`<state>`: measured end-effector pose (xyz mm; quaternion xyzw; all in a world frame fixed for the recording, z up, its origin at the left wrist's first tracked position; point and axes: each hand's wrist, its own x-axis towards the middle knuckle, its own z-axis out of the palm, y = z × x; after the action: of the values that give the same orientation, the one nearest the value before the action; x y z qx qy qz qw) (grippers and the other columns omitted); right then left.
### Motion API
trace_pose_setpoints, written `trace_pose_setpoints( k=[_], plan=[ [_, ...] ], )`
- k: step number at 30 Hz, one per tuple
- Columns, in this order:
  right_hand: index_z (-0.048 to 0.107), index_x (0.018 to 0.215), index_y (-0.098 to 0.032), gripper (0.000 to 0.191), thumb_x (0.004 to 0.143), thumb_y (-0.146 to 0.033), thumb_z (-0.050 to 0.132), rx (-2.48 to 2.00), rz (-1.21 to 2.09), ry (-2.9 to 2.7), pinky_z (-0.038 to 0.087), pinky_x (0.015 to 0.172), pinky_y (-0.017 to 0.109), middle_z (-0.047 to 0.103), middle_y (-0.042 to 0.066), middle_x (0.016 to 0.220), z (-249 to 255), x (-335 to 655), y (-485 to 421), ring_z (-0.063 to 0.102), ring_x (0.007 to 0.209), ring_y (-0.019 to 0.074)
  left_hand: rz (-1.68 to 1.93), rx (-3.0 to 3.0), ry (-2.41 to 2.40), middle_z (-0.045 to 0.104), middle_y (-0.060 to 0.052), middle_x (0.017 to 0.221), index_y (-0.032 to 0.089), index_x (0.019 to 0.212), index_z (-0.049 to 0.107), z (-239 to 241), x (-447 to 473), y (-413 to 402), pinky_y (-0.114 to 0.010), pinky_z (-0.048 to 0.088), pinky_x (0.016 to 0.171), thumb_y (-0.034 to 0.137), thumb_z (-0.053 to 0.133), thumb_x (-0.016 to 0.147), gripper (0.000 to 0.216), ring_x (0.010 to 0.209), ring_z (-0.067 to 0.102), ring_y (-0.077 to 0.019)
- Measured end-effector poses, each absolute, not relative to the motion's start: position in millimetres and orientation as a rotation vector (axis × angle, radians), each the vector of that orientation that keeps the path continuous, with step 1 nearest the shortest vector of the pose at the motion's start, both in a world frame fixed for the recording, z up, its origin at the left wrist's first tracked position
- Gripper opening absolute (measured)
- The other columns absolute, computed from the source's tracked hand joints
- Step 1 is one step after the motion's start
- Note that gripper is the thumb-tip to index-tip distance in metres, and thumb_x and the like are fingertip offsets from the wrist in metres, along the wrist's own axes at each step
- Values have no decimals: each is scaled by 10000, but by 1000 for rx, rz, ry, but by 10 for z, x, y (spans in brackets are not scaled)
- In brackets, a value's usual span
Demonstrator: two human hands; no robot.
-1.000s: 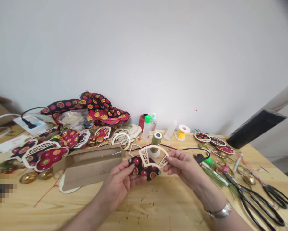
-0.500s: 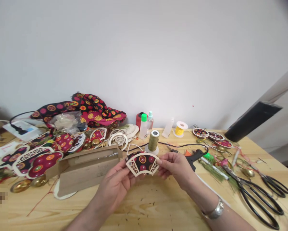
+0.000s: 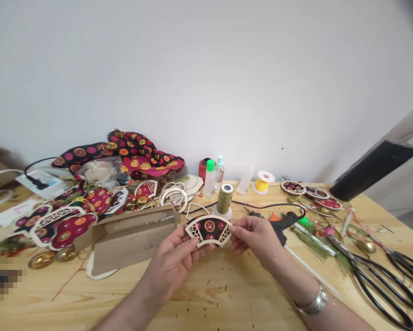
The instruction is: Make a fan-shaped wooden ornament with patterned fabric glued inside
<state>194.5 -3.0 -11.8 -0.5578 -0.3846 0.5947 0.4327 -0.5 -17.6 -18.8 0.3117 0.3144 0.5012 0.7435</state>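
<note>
A fan-shaped wooden ornament [image 3: 209,228] with dark patterned fabric in its middle and cut-out lattice at both ends is held above the table. My left hand [image 3: 178,257] grips its left end, thumb on the front. At the right end, my right hand [image 3: 254,239] pinches the edge between thumb and fingers. Just behind it stands a spool of olive thread [image 3: 224,200]. A black glue gun [image 3: 284,226] lies beyond my right hand. Left of my left hand is an open cardboard box [image 3: 133,236].
Finished-looking fabric ornaments [image 3: 73,227] and patterned cloth [image 3: 140,154] crowd the left. At the back are a green-capped bottle [image 3: 210,179] and a yellow thread spool [image 3: 262,183]. Large scissors [image 3: 381,280] and a black cylinder [image 3: 375,170] occupy the right.
The view has shifted slightly, so most things sit a little farther right. My left thumb has moved onto the ornament's lower left lattice. Both hands keep hold of it.
</note>
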Motion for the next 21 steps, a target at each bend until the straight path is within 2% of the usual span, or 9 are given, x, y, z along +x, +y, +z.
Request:
trace_pose_setpoints(
  k=[5,12,21],
  plan=[
    [570,619,-153,454,523,-521,817,-1388,1471,-965,460,383,209,626,-6,513,-129,1924,-47,600,423,122,1097,704,743,720,-95,1076,174,1034,680,-199,12,-180,-406,546,877,239,727,793,254,1001,662,-258],
    [557,608,-158,499,509,-587,794,-1390,1456,-971,455,384,219,619,-5,506,-138,1889,-73,585,411,121,1074,729,719,720,-100,1087,172,1089,655,-220,3,-182,-386,561,845,229,711,810,291,950,684,-241],
    [566,649,-161,468,546,-560,788,-1385,1398,-1033,430,377,219,586,-25,495,-138,1915,-59,550,398,114,1103,699,708,725,-94,1088,181,1048,676,-195,23,-179,-432,539,901,217,685,829,222,1023,663,-267]
  ],
)
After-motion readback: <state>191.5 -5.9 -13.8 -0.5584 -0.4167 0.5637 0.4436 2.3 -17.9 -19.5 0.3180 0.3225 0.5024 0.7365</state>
